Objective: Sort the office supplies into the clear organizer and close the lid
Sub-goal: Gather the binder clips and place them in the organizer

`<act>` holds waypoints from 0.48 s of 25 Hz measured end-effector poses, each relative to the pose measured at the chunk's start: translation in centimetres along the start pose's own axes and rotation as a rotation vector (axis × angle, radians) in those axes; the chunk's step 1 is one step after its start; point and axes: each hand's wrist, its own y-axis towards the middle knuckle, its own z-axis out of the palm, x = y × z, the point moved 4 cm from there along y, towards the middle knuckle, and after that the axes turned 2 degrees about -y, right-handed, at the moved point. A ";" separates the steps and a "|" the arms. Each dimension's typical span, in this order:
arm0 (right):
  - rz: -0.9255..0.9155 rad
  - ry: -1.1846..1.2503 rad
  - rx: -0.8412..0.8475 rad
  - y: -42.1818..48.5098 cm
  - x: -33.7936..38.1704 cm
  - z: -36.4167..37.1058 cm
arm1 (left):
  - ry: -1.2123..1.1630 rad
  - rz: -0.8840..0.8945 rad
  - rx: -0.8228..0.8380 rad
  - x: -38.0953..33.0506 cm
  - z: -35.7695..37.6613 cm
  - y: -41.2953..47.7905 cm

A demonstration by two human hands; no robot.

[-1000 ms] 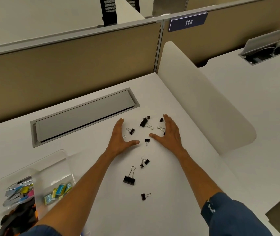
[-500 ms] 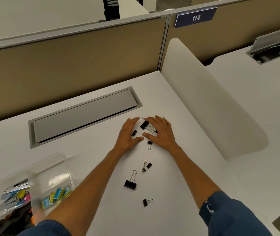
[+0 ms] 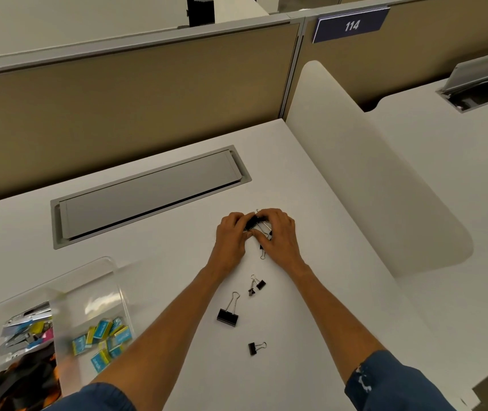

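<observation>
Just in front of the grey cable hatch set into the white desk, the left hand and right hand meet, fingers curled together around a small bunch of black binder clips; one more clip pokes out beneath the right palm. Nearer the person than the hatch, between the forearms, lie a pair of small clips, a large binder clip and a small single clip, all apart from one another on bare desk. To the hatch's near left sits the clear organizer, open, holding staple boxes in one compartment and staplers in the next. To the hatch's right a rounded white divider bounds the desk edge.
</observation>
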 end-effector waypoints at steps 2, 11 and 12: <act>0.029 0.025 -0.004 -0.2 -0.1 -0.1 | 0.063 0.007 0.002 -0.1 0.0 0.0; 0.038 -0.055 -0.012 -0.4 -0.3 -0.2 | 0.164 0.016 0.162 0.1 -0.4 1.1; 0.047 -0.035 -0.020 -0.4 -0.4 -0.2 | 0.164 0.022 0.164 0.1 -0.5 1.2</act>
